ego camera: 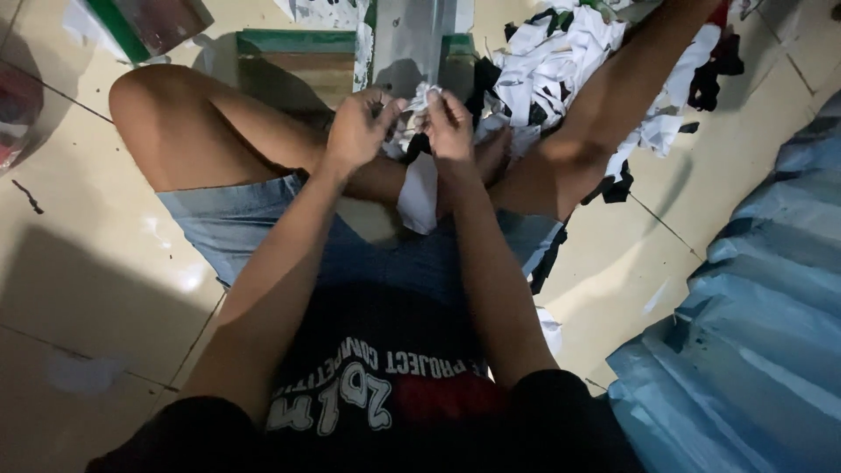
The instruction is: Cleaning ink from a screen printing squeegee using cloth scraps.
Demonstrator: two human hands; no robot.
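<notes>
The head view showed that you pinched a small white cloth scrap [422, 98] between your left hand [361, 130] and right hand [449, 124], both closed on it above your shins, its loose end hanging down toward your lap, both hands equally near.

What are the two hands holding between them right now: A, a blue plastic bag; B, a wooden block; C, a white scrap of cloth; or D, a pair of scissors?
C: the left hand and right hand both pinch a crumpled white scrap of cloth above the lap.
</notes>
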